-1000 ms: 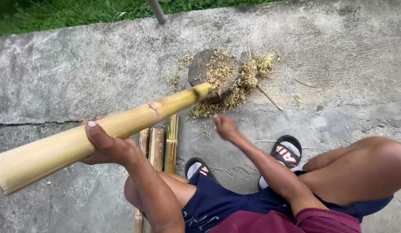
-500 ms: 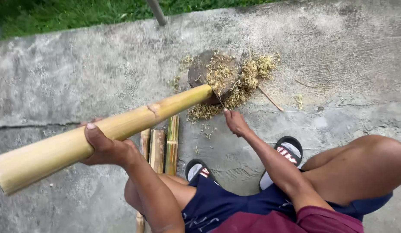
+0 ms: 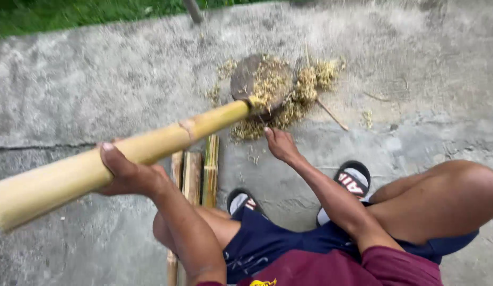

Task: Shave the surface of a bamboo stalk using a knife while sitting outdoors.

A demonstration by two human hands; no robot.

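- Concrete floor (image 3: 416, 63) fills the view, grass along its twelve o'clock edge
- Bamboo pole (image 3: 124, 153) slants from eight o'clock up to a dark block (image 3: 246, 77) near twelve, its tip touching
- Split bamboo strips (image 3: 201, 169) lie at six o'clock under the pole
- Left hand (image 3: 127, 172), fingers clenched round the pole
- Right hand (image 3: 281, 144), fingers loose, just beside the shavings (image 3: 299, 90)

Split bamboo strips (image 3: 201, 172) on cracked concrete ground (image 3: 416, 69); grass (image 3: 71, 16) beyond; sandals (image 3: 355, 177).
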